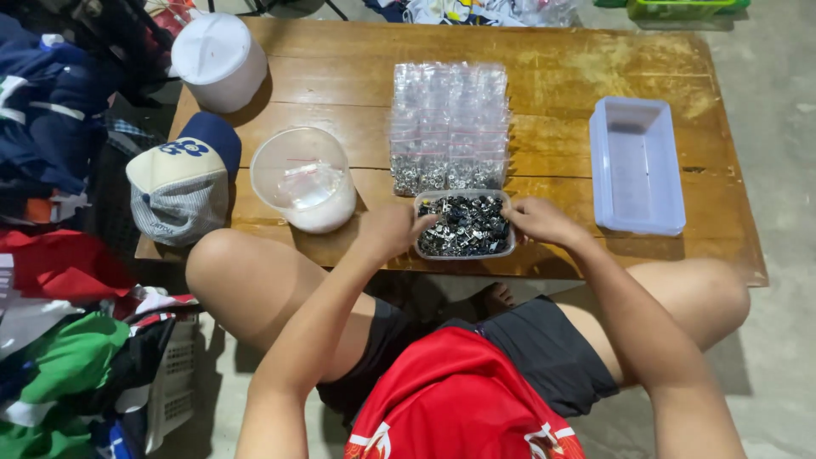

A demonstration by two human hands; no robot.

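- Sitting at the lower centre of the frame, a person in a red shirt and dark shorts reaches both arms up to a low wooden table (595, 68).
- Left hand (388, 229), just left of centre, is curled at the left edge of a small clear tray (465, 225); its fingertips dip over the rim, but whether they pinch anything cannot be told.
- Right hand (540, 221) rests at the tray's right edge, fingers bent inward toward the contents; whether it has hold of anything is likewise not visible.
- That tray sits at the near edge of the table, centre of the frame, filled with small dark and silvery metal parts (467, 223).
- Just above the tray, a stack of small clear zip bags (449, 127) lies flat, the bags' lower ends holding silvery pieces.
- To the left of the tray stands a round translucent tub (303, 178) with a small plastic bag inside.
- At the upper left of the frame, a white lidded bucket (219, 59) stands on the table's corner.
- Between bucket and tub, at the table's left edge, lies a cap (183, 183) with a blue brim and striped back.
- On the right of the frame, an empty pale blue rectangular tub (636, 163) stands well apart from the hands.
- Piled clothes (59, 340) fill the left edge of the frame.
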